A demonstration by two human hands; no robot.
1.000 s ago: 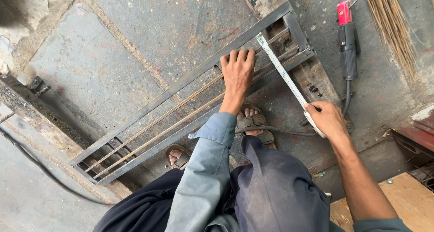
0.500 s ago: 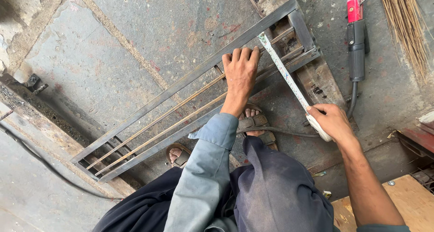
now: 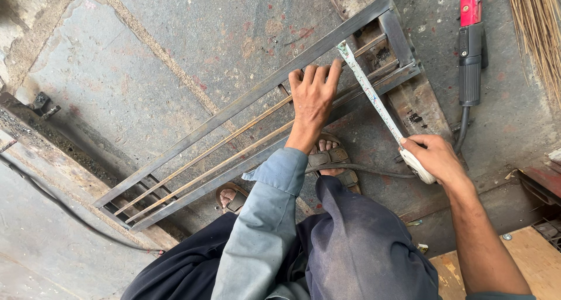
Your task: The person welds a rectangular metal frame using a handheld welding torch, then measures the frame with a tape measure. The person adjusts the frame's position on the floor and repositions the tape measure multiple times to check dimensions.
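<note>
- Steel first, in the head view: a long metal frame (image 3: 234, 107) of flat bars lies slantwise on the stained concrete floor (image 3: 175, 37), with two thin rods (image 3: 234, 139) running along its inside.
- The left hand (image 3: 314, 95) lies flat on the frame near its far end, fingers spread across the upper bar and the rods, pressing down and gripping nothing.
- The right hand (image 3: 435, 158) has its grip closed around the case of a tape measure (image 3: 374, 98); the pale blade runs from the case up and across the frame, and its tip sits at the upper bar just beside the left fingertips.
- Two sandalled feet (image 3: 330, 160) show under the frame's near bar, touching or almost touching it.
- A red and black power tool (image 3: 470, 49) lies on the floor to the right of the frame, its cable (image 3: 380, 172) trailing back past the right hand towards the feet.
- A bundle of straw-coloured broom bristles (image 3: 540, 31) sits at the top right corner.
- Risks, as I judge them: the tape's tip could slip off the bar if the left hand eases, spoiling the reading; a blade lying at a slant would read long; the frame could shift against the feet; the cable near the feet could snag.
</note>
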